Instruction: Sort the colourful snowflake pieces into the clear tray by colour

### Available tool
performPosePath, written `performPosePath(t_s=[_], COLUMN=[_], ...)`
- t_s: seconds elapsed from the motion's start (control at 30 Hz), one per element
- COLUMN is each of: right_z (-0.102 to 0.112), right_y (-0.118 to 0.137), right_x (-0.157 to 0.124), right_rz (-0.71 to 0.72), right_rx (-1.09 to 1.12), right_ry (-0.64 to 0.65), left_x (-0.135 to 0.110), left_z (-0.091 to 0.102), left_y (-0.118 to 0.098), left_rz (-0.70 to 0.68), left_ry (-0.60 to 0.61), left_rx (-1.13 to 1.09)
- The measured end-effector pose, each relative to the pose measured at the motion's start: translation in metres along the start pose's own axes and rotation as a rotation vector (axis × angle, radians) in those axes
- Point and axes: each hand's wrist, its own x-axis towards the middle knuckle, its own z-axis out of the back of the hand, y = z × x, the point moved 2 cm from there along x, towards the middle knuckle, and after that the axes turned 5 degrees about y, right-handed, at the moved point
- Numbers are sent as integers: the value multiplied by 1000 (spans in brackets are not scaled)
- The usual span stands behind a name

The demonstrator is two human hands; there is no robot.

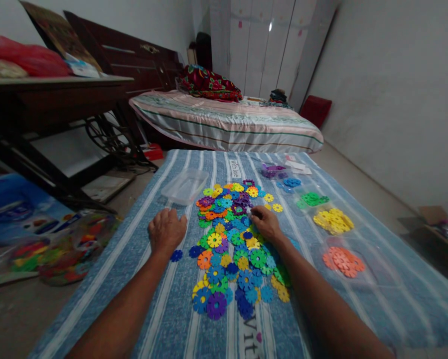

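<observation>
A heap of colourful snowflake-shaped plastic discs (231,239) lies on a blue striped cloth (134,259). My left hand (167,230) rests on the cloth just left of the heap, its fingers curled under. My right hand (265,222) is over the heap's upper right part, fingers pinched together among the discs; what they grip is hidden. To the right lie sorted piles: purple discs (273,171), blue discs (291,182), green discs (312,199), yellow discs (333,221) and orange discs (343,262).
A clear plastic tub (185,185) stands beyond my left hand. A bag of more discs (59,249) lies on the floor at left. A bed (227,124) is behind, a dark table (52,99) at left, a wall at right.
</observation>
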Motion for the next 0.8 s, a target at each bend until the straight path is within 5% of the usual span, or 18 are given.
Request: performPosePath(t_s=[0.2,0.33,0.53,0.8], right_z=[19,27,4,-8], right_y=[15,37,79,99], right_x=[4,-20,-77,-114], right_rz=[-79,-1,110,235], right_rx=[-29,-319,-553,-484], right_ry=[244,361,380,421], left_x=[0,-1,-1,0], left_z=[1,2,0,1], left_y=[0,-2,-1,-1], left_rz=[7,4,-1,-3], left_ry=[-7,-1,-8,-2], left_rx=[-9,-6,-27,-54])
